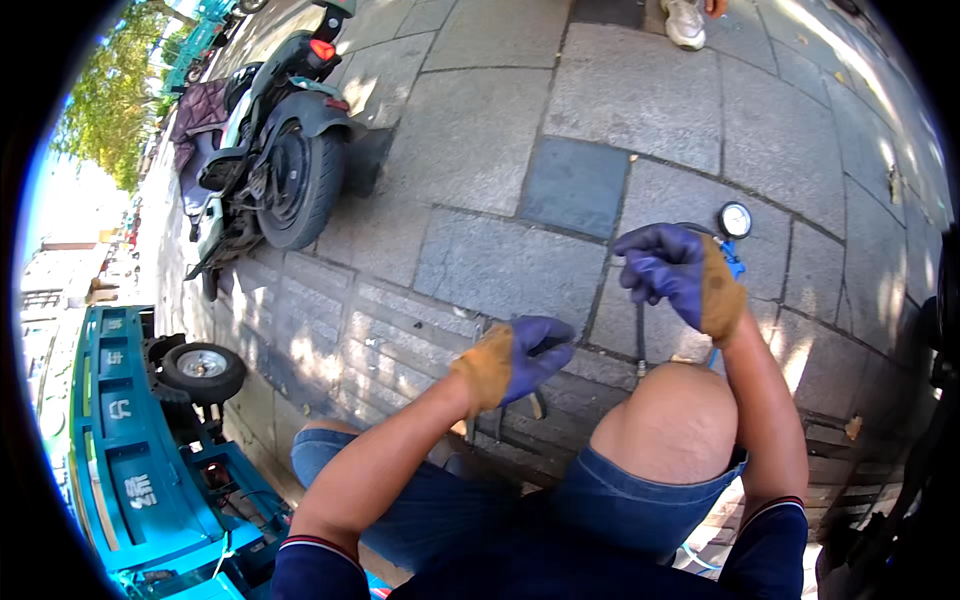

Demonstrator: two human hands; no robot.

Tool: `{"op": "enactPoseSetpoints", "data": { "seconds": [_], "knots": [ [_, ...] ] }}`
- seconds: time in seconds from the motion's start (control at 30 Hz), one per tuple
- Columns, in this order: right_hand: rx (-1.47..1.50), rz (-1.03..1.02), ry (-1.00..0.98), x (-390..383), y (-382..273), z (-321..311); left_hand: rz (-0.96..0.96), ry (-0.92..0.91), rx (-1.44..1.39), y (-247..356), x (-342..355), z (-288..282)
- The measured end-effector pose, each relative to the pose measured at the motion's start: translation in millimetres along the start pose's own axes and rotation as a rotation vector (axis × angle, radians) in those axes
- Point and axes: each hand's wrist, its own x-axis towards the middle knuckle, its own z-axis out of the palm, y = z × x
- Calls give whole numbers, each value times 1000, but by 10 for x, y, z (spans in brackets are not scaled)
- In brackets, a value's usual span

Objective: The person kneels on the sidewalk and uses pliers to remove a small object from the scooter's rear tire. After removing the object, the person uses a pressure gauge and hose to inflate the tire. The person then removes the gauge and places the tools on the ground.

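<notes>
Both my hands wear purple gloves with tan cuffs. My left hand hovers over the paving in front of my knees, its thumb and fingers parted with nothing visible between them. Above my right knee, my right hand is raised with its fingers loosely bent and apart; I see nothing in it. Just beyond the right glove lies a tyre inflator with a round dial gauge and a blue body, partly hidden by the glove. A dark hose with a metal end lies below that hand. Thin tool-like pieces show partly beneath my left hand.
A scooter stands at the upper left, its rear wheel toward me. At the lower left is a teal cargo vehicle with a small wheel. Another person's shoe shows at the top. Stone paving surrounds me.
</notes>
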Motion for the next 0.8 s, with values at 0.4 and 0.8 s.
{"op": "enactPoseSetpoints", "data": {
  "seconds": [0.4, 0.8],
  "knots": [
    [-481, 179, 54, 481, -916, 1038, -368, 283, 176, -2571, -1066, -2220],
    [-249, 161, 12, 1828, -1070, 2858, -1169, 1008, 193, -5626, -1526, -2137]
  ]
}}
